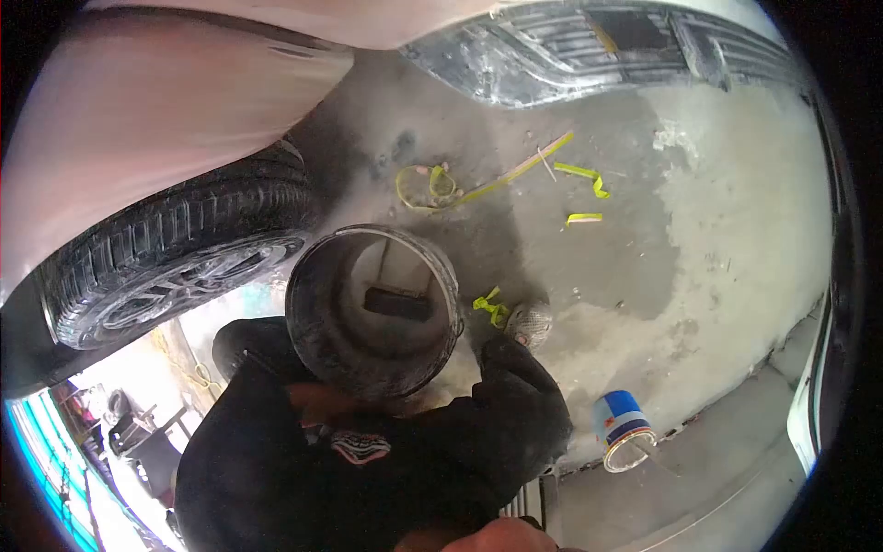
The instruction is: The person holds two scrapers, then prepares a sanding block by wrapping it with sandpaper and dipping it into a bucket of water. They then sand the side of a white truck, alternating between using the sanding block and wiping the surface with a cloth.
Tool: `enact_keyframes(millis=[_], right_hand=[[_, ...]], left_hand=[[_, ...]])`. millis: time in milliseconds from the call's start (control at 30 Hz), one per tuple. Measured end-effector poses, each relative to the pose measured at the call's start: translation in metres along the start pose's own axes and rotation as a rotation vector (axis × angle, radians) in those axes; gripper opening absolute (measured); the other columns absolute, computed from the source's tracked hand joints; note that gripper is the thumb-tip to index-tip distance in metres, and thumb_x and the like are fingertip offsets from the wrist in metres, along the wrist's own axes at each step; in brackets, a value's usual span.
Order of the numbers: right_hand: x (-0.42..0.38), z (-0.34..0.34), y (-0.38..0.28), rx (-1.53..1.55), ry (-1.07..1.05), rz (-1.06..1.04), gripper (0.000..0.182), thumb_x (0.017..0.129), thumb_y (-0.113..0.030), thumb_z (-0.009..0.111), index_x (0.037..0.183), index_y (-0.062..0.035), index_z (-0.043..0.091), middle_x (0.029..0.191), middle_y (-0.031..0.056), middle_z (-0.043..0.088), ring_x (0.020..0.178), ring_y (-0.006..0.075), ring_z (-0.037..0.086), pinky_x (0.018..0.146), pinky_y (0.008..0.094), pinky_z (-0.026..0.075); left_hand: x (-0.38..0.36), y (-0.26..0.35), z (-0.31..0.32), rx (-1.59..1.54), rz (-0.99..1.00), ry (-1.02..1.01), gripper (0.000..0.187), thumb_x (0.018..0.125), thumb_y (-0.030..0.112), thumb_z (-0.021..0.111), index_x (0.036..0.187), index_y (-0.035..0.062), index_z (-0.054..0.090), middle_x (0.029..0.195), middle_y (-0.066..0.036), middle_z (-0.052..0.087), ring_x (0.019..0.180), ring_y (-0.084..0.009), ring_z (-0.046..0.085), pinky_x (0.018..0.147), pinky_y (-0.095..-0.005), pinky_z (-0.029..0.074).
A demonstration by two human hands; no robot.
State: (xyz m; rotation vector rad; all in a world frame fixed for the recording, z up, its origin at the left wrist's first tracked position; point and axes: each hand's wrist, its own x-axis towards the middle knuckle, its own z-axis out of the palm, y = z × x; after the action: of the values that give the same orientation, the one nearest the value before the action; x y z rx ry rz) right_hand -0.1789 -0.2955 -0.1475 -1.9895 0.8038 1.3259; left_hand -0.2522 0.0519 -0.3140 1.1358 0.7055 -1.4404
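Observation:
In front of my black-clothed torso stands a large dark bucket point(308, 317), dusty grey inside, with a dark block-shaped piece point(397, 304) in it. My left hand point(322, 401) is low at the near rim of the bucket, smeared by motion, its fingers not distinct. At the bottom edge of the view, close to the camera, is my right hand point(501, 535), cut off by the frame so that its fingers are hidden. A light patterned shoe point(530, 324) shows beyond my right knee, beside a crumpled yellow-green strip point(492, 308).
A car tire point(184, 235) and pale body panel point(184, 83) stand at the left; a dusty bumper point(552, 55) overhangs the far side. Yellow-green tape point(520, 170) lies on the dusty concrete floor point(589, 267). At the right sits a blue and white can point(621, 419) with something sticking out.

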Motion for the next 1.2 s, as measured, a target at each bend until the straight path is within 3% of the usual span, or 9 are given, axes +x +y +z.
enact_keyframes(millis=[533,767,833,933,967,1033,1067,1167,1200], right_hand=[[-0.017,0.002,0.029,-0.091,-0.064,-0.137,0.063,0.1,-0.047,0.06,0.146,-0.0034,0.057,0.143,0.0133,0.061,0.133,0.028,0.054,0.115,0.0434,0.037],[0.014,-0.098,0.034,-0.077,-0.02,-0.333,0.066,0.101,-0.048,0.06,0.149,-0.004,0.055,0.146,0.0122,0.059,0.135,0.0274,0.052,0.118,0.0429,0.035],[0.019,-0.164,0.013,-0.044,0.04,-0.452,0.066,0.101,-0.049,0.059,0.15,-0.0041,0.055,0.147,0.0119,0.059,0.136,0.0272,0.052,0.118,0.0428,0.035],[-0.023,-0.253,-0.061,-0.024,0.296,-0.546,0.072,0.103,-0.05,0.058,0.154,-0.0005,0.048,0.153,0.0146,0.055,0.142,0.0292,0.048,0.122,0.0424,0.031],[-0.008,-0.276,-0.056,0.274,0.333,-0.85,0.079,0.098,-0.061,0.063,0.147,0.0014,0.055,0.143,0.0136,0.06,0.135,0.0273,0.052,0.117,0.0408,0.037],[-0.129,-0.234,-0.172,0.484,0.514,-0.855,0.08,0.105,-0.057,0.052,0.161,-0.0002,0.039,0.166,0.0152,0.041,0.153,0.0276,0.037,0.127,0.0432,0.025],[-0.116,-0.251,-0.197,0.488,0.635,-1.084,0.085,0.102,-0.06,0.057,0.161,-0.0013,0.04,0.165,0.0155,0.041,0.15,0.0285,0.04,0.124,0.0411,0.027],[-0.177,-0.206,-0.303,0.929,0.284,-1.307,0.087,0.098,-0.062,0.06,0.162,-0.0069,0.04,0.162,0.0154,0.044,0.147,0.0325,0.042,0.119,0.0492,0.034],[-0.218,-0.167,-0.33,1.003,0.17,-1.348,0.086,0.093,-0.066,0.064,0.157,-0.0104,0.047,0.148,0.0135,0.055,0.131,0.0321,0.054,0.108,0.0499,0.044]], left_hand=[[0.01,-0.003,-0.009,0.026,0.108,-0.128,0.094,0.099,0.077,0.026,0.162,0.0079,0.037,0.164,-0.016,0.04,0.146,-0.041,0.042,0.119,-0.0532,0.034],[-0.003,0.02,-0.014,0.277,0.234,-0.251,0.092,0.101,0.076,0.027,0.163,0.0083,0.037,0.165,-0.016,0.04,0.148,-0.041,0.041,0.121,-0.0518,0.033],[-0.044,0.043,-0.03,0.428,0.359,-0.332,0.08,0.106,0.066,0.032,0.161,0.009,0.041,0.162,-0.015,0.045,0.146,-0.04,0.045,0.12,-0.0485,0.035],[-0.111,0.075,-0.041,0.758,0.678,-0.075,0.065,0.109,0.053,0.037,0.155,0.008,0.049,0.157,-0.015,0.053,0.14,-0.0364,0.051,0.117,-0.0446,0.039],[-0.144,0.082,-0.036,0.874,0.802,0.072,0.061,0.11,0.049,0.039,0.153,0.0073,0.052,0.154,-0.015,0.055,0.138,-0.0348,0.054,0.116,-0.0435,0.04],[-0.244,0.107,-0.022,0.689,0.91,0.196,0.054,0.111,0.041,0.049,0.149,0.0027,0.054,0.143,-0.014,0.062,0.129,-0.0264,0.059,0.11,-0.0422,0.046],[-0.262,0.105,-0.023,0.475,0.961,0.247,0.053,0.112,0.037,0.052,0.151,0.0013,0.051,0.138,-0.014,0.064,0.125,-0.0232,0.061,0.107,-0.0406,0.049],[-0.317,0.099,-0.025,0.126,0.983,0.464,0.037,0.107,0.031,0.064,0.131,0.0031,0.067,0.108,-0.002,0.072,0.097,-0.0118,0.064,0.088,-0.0306,0.054],[-0.32,0.089,-0.027,0.166,0.989,0.53,0.034,0.107,0.03,0.065,0.128,0.0035,0.069,0.104,-0.002,0.073,0.094,-0.0109,0.064,0.085,-0.03,0.054]])
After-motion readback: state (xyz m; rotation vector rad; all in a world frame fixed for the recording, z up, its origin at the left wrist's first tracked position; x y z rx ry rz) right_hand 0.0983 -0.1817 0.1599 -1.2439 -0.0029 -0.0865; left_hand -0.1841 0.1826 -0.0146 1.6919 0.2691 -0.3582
